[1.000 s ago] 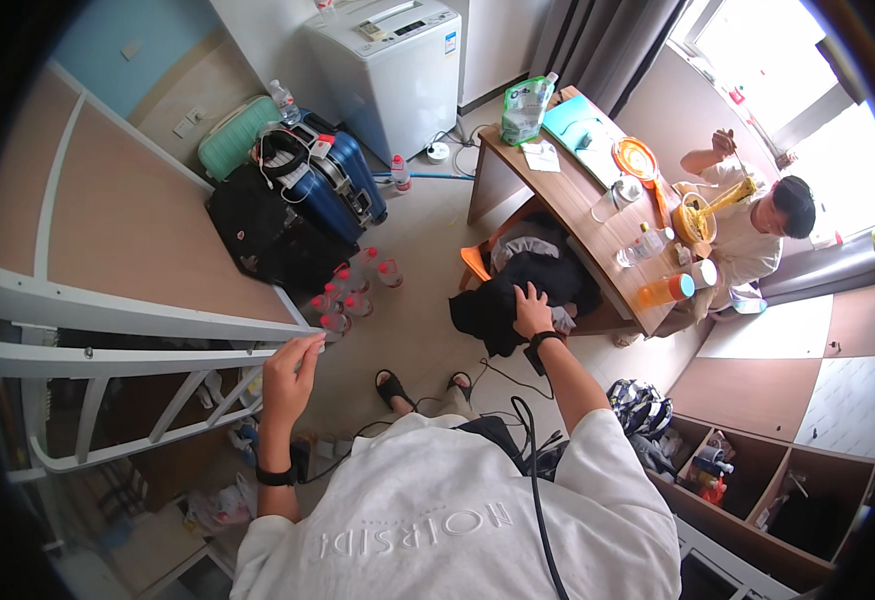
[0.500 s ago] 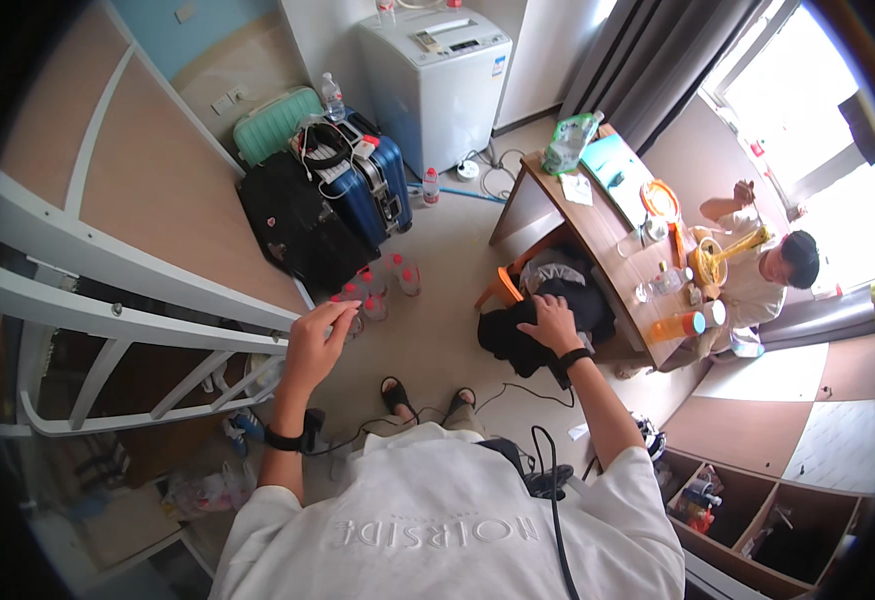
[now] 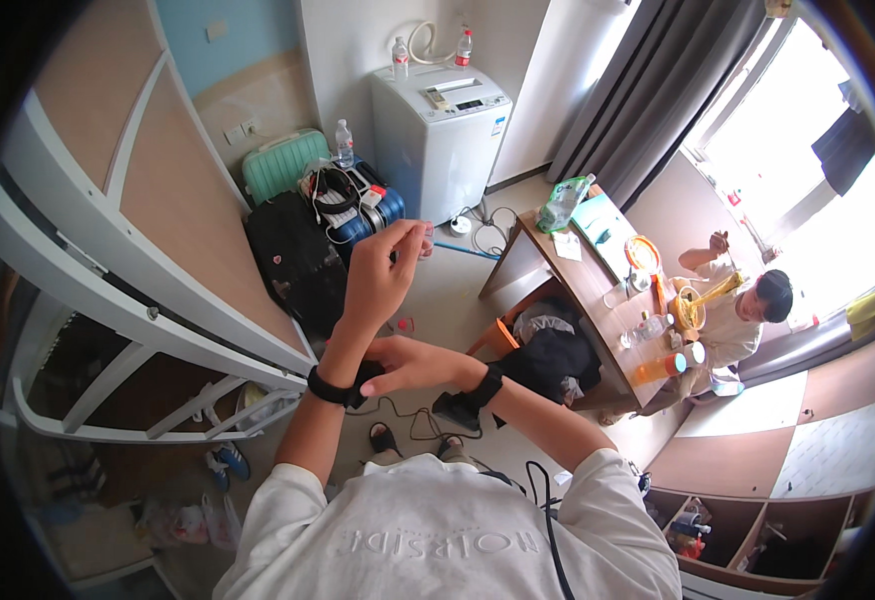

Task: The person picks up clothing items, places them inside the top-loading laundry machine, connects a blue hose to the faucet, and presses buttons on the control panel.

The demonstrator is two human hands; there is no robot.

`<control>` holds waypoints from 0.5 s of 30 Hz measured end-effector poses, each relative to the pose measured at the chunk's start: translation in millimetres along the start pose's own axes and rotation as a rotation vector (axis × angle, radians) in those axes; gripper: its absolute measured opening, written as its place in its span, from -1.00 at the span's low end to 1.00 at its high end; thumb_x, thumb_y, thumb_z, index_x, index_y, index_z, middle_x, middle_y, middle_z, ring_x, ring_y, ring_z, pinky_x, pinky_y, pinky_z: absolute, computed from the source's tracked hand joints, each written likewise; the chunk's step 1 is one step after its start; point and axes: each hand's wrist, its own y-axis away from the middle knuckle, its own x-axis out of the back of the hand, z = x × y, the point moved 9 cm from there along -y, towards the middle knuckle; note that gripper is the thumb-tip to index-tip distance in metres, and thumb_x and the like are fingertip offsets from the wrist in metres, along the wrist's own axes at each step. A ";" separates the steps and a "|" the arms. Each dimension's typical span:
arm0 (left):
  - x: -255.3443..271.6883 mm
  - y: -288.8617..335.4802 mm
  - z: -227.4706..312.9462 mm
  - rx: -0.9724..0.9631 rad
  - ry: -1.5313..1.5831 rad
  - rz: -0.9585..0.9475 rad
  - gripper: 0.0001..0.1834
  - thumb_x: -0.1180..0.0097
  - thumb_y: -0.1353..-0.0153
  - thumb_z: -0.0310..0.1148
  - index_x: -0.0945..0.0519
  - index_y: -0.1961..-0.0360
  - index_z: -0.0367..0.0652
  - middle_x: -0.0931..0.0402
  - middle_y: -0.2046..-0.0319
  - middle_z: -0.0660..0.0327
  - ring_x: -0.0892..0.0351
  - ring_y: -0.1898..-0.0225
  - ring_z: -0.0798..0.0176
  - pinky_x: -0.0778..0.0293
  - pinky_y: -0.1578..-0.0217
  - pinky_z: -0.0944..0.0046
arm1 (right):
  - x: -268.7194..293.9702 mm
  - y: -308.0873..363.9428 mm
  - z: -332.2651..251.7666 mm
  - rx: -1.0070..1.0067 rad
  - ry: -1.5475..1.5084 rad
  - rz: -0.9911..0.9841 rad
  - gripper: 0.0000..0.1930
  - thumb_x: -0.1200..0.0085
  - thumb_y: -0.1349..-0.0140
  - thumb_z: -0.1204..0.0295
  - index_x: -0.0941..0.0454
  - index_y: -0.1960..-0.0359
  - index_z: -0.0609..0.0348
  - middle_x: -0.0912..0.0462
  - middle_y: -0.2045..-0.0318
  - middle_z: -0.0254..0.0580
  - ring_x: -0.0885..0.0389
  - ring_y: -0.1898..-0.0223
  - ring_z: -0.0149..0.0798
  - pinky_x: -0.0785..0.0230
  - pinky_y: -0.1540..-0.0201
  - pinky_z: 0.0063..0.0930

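Observation:
My left hand [image 3: 386, 272] is raised in front of me. Its fingers are curled together and I see nothing held in them. A small bottle [image 3: 428, 240] on the floor lies behind its fingertips in the picture. Round my left wrist runs a black wristband [image 3: 330, 388] with a small black device [image 3: 360, 384] on its inner side. My right hand [image 3: 410, 362] reaches across to that wrist, with thumb and fingers about the device; some fingertips are hidden behind the left wrist. A second black wristband [image 3: 484, 384] is on my right wrist, with a dark block [image 3: 456, 410] beside it.
A white bunk frame [image 3: 168, 325] runs along the left. Suitcases [image 3: 298, 258] and a washing machine [image 3: 443, 145] stand ahead. On the right, a person [image 3: 748, 315] eats at a wooden table [image 3: 598, 300]; dark clothing [image 3: 558, 365] covers an orange stool [image 3: 500, 336]. Cables [image 3: 408, 412] lie near my feet.
My right hand has moved left from above the dark clothing to my left wrist. My left hand has risen and shifted right. The head view has tilted up slightly.

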 end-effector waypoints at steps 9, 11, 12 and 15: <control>-16.7 6.1 47.2 -0.576 -0.496 -0.033 -0.83 -0.23 -0.24 -0.41 -0.63 0.14 -0.14 -0.66 0.39 0.17 -0.67 0.36 0.03 -0.58 0.24 0.11 | -8.9 -18.1 3.0 0.046 0.085 0.039 -0.42 -0.33 -0.29 0.22 -0.46 -0.23 0.32 -0.65 -0.08 -0.17 -0.54 -0.12 -0.32 -0.39 -0.20 -0.35; -39.4 17.9 56.4 -0.744 -0.512 -0.190 -0.79 -0.23 -0.19 -0.49 -0.62 0.12 -0.16 -0.60 0.41 0.15 -0.62 0.38 0.08 -0.51 0.33 0.11 | -9.1 -19.4 6.4 0.053 0.066 0.055 -0.49 -0.33 -0.29 0.24 -0.51 -0.16 0.30 -0.67 0.01 -0.21 -0.57 -0.03 -0.34 -0.43 -0.11 -0.39; -44.2 20.8 59.3 -0.764 -0.510 -0.223 -0.81 -0.24 -0.18 -0.50 -0.61 0.16 -0.18 -0.57 0.44 0.16 -0.61 0.40 0.08 -0.51 0.34 0.09 | -7.7 -19.3 6.9 0.057 0.044 0.079 -0.56 -0.33 -0.29 0.26 -0.56 -0.09 0.29 -0.69 0.10 -0.25 -0.61 0.06 -0.35 -0.47 -0.03 -0.43; -49.9 14.3 45.3 -0.539 -0.416 -0.353 -0.81 -0.21 -0.28 -0.35 -0.62 0.15 -0.20 -0.69 0.35 0.16 -0.68 0.32 0.02 -0.59 0.18 0.14 | -12.0 -13.8 3.7 -0.001 0.070 0.026 -0.46 -0.33 -0.29 0.27 -0.48 -0.22 0.28 -0.65 -0.09 -0.18 -0.54 -0.14 -0.32 -0.40 -0.20 -0.37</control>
